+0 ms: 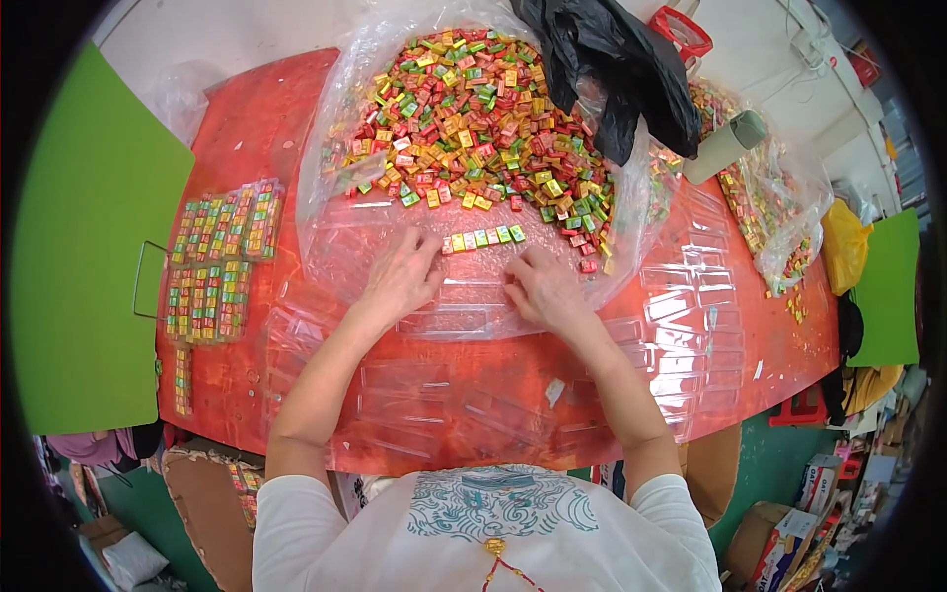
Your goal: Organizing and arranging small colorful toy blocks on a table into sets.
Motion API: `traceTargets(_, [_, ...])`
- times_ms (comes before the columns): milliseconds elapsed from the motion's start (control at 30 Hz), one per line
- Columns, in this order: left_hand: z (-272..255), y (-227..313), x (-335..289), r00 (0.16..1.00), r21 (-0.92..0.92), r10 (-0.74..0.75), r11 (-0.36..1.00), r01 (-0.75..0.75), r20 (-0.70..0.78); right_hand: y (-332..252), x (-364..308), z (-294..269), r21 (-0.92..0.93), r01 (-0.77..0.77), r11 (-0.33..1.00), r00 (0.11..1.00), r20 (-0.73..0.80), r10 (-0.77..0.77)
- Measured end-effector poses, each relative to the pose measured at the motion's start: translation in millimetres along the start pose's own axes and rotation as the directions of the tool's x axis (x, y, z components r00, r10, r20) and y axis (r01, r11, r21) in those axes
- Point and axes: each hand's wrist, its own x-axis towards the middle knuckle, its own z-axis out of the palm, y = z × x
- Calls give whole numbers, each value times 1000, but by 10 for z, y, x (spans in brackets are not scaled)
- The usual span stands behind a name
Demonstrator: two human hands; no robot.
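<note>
A short row of small foil-wrapped sweets [483, 239], in red, yellow, white and green, lies side by side on a clear plastic sheet. My left hand [402, 274] is at its left end, fingertips against or very close to the end piece, thumb and fingers apart. Just below the right end is my right hand [549, 288], fingers bent, with a gap between thumb and forefinger. Between my thumbs lies a narrow clear plastic tray [476, 293]. Beyond the row, a large heap of the same sweets [473, 118] spreads over the sheet.
Blocks of sweets in trays [209, 301] stand at the left. Clear trays [691, 326] cover the table's right side and front. A black plastic bag [631, 69] hangs over the heap's far right, near a grey-green cylinder [725, 148]. More sweets in a bag [779, 212] lie beyond.
</note>
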Motion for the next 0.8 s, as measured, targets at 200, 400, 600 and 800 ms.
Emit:
traceTargets(200, [71,37,11,996,27,43,999,-41,-76,68,21,63,-181,-35,983,999,14,38])
traceTargets(400, [127,50,205,999,-1,-15,1000,15,-35,201,219,-55,-120,-58,991,998,-38,54])
traceTargets(600, [183,152,384,989,-32,-120,992,123,86,379,434,-69,-52,-65,996,996,52,68])
traceTargets(800, [144,195,435,986,-50,-87,994,95,144,407,501,51,68,-56,996,993,105,49])
